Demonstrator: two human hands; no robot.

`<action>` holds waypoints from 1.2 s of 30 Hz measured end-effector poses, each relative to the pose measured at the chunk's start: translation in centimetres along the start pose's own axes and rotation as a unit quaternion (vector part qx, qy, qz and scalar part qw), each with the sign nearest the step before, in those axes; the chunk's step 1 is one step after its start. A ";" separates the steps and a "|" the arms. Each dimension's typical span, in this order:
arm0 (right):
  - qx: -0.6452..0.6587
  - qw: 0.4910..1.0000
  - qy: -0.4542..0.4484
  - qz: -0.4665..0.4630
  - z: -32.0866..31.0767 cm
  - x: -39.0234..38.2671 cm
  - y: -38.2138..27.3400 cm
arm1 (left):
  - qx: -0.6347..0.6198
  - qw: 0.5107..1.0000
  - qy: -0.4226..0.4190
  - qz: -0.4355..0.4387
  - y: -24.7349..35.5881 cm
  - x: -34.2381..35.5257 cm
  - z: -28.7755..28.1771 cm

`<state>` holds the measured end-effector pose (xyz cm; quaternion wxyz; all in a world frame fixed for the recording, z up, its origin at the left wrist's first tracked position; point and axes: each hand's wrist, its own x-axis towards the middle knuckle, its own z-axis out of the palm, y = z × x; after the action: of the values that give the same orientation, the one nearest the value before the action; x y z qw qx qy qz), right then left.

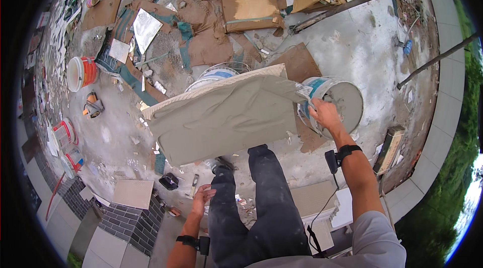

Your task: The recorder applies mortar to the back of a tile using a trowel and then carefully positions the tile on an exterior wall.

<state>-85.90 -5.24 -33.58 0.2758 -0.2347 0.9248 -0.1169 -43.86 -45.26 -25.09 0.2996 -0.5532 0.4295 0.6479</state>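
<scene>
A large tile (221, 117) lies raised in front of me, its upper face coated with wavy grey mortar, a pale ridged edge showing at the back. My right hand (324, 115) grips a trowel (305, 92) whose mortar-smeared blade meets the tile's right end, beside a white-and-blue bucket (346, 102) of grey mortar. Another bucket (211, 77) is partly hidden behind the tile. My left hand (203, 196) hangs beside my left leg, fingers apart and holding nothing.
Torn cardboard (251, 1) and scraps litter the concrete floor beyond. Buckets (79, 74) and an orange tool (92, 106) lie leftward. Dark poles (367, 1) slant in from the right, near a tiled ledge (445, 77). Brick-faced blocks (126, 212) stand at lower left.
</scene>
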 end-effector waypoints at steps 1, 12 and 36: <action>0.016 1.000 -0.008 0.006 -0.2 0.7 0.9 | 0.003 1.000 0.002 -0.011 -0.3 0.1 0.4; 0.150 0.988 -0.036 0.030 -6.0 7.2 0.1 | -0.012 0.998 0.032 -0.049 -2.2 -2.8 0.2; 0.605 0.739 -0.190 0.227 3.3 10.0 -31.1 | -0.050 0.997 0.054 -0.006 -3.9 -2.4 -14.5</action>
<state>-79.93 -37.37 -30.07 0.5479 0.1812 0.6141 -0.5384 -33.30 -56.17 -23.95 0.2519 -0.6039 0.4088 0.6362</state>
